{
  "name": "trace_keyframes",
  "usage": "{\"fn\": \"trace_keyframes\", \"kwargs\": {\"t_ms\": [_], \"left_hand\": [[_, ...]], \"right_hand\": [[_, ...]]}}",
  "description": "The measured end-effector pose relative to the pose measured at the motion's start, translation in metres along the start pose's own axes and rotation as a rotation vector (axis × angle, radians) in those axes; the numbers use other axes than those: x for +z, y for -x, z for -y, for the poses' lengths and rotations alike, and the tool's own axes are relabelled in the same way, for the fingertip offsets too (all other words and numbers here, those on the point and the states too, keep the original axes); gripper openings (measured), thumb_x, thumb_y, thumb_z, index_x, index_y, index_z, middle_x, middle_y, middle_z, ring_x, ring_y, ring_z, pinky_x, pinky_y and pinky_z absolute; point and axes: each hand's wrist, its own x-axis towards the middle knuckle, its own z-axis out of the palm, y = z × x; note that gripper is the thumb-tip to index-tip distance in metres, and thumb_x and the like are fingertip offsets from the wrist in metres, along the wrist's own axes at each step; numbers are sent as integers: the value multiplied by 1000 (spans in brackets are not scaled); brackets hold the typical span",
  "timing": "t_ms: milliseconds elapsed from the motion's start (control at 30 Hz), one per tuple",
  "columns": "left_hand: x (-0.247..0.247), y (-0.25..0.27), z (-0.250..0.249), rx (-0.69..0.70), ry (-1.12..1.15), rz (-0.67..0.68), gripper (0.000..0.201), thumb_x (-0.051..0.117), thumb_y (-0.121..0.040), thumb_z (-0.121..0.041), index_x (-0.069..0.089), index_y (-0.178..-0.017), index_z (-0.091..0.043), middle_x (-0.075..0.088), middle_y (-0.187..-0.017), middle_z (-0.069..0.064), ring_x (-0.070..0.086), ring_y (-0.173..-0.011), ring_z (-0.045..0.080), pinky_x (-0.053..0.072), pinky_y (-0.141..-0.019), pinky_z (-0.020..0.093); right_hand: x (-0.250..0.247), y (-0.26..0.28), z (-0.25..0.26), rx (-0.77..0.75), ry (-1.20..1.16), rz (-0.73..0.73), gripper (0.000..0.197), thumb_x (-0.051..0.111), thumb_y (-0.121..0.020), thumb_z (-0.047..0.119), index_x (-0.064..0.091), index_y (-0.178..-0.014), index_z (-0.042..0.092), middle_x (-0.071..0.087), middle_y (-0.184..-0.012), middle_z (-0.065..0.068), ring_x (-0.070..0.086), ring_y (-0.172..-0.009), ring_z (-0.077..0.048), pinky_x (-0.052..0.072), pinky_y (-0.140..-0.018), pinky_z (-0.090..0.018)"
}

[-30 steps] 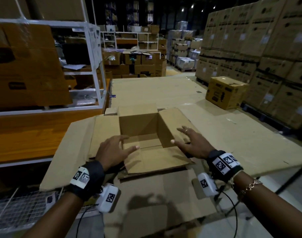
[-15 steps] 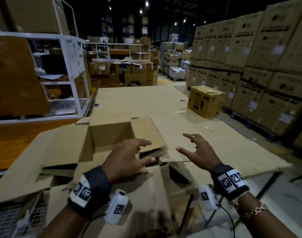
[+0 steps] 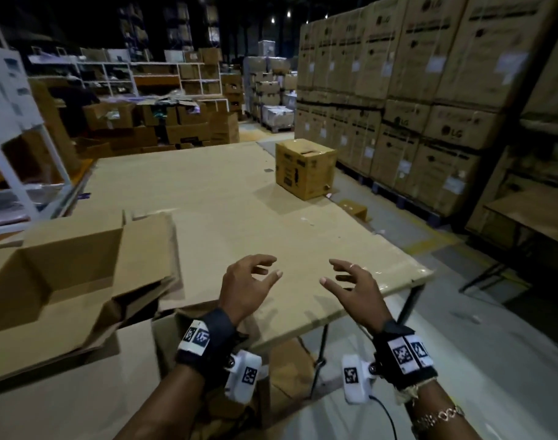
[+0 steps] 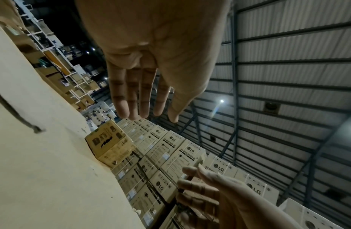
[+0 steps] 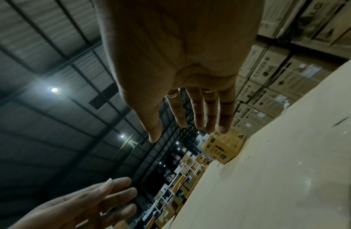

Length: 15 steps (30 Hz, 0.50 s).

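Observation:
An open brown cardboard box (image 3: 49, 281) lies at the left of the cardboard-covered table (image 3: 239, 201), its flaps spread out. My left hand (image 3: 249, 281) hovers over the table's near edge, right of the box, fingers relaxed and holding nothing. My right hand (image 3: 350, 287) hovers beside it, palm facing the left hand, also empty. The left wrist view shows the left hand (image 4: 147, 77) with straight fingers above the table, and the right wrist view shows the right hand (image 5: 186, 93) the same way. A closed printed carton (image 3: 304, 168) stands at the table's far right edge.
Tall stacks of LG cartons (image 3: 430, 90) on pallets line the right side. White shelving (image 3: 17, 138) with boxes stands at the left, and more open boxes (image 3: 163, 122) sit beyond the table. A second table (image 3: 534, 214) is at the right. Loose cardboard (image 3: 287, 369) lies under the table's edge.
Both hands have left the open box and moved right over the bare table. The view has swung right, so the box now sits at the left.

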Motion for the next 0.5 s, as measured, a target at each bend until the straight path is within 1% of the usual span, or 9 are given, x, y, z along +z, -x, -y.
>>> {"fn": "trace_keyframes", "kwargs": {"t_ms": [67,100,200,267,333,400,433,500], "left_hand": [[21,-15,-1,-43,13,0,24,81,-84,-33,76,-107,-26,74,-101,-17,69,-83,-4,53,-70,17],[32,-24,-1,-65,24,1,24,81,-84,-33,76,-106,-26,74,-101,-18,69,-82,-4,54,-71,18],[65,-55,2,-109,46,-2,24,81,-83,-34,76,-106,-27,74,-99,-19,69,-81,-3,59,-77,26],[88,-82,5,-137,46,-12,24,81,-83,-37,76,-105,-30,74,-99,-21,70,-82,-2,58,-78,27],[111,-109,9,-169,50,-12,25,79,-83,-42,75,-105,-31,74,-100,-18,69,-82,-2,55,-77,26],[133,-139,11,-222,64,7,31,78,-83,-47,73,-110,-32,73,-102,-12,66,-85,-1,51,-76,26],[143,-156,10,-247,71,21,36,77,-83,-51,71,-113,-32,72,-103,-11,66,-88,2,52,-79,28],[161,-193,9,-271,97,33,45,76,-81,-55,67,-118,-31,70,-107,-10,66,-94,10,54,-87,34]], "right_hand": [[-21,-10,-23,37,-16,-32,49,77,-86,40,62,-131,28,62,-128,8,62,-110,-6,56,-89,-32],[-31,-16,-34,52,-24,-41,48,77,-86,38,62,-131,27,62,-128,8,62,-110,-6,55,-89,-32],[-54,-42,-59,68,-59,-65,46,78,-86,35,64,-129,28,65,-124,9,64,-107,-4,55,-87,-30],[-67,-69,-74,79,-90,-74,44,80,-84,33,66,-126,30,68,-119,9,67,-103,-4,57,-86,-31],[-78,-97,-87,87,-131,-75,41,80,-84,31,68,-122,31,71,-113,5,70,-101,-9,60,-84,-36],[-91,-128,-95,120,-179,-66,37,80,-85,25,69,-120,28,71,-109,-3,71,-101,-19,62,-82,-41],[-99,-145,-96,144,-203,-57,35,79,-86,23,69,-120,25,70,-109,-7,70,-102,-23,62,-82,-42],[-118,-183,-95,156,-217,-46,37,77,-87,23,67,-123,21,68,-111,-12,69,-103,-25,62,-83,-43]]}}
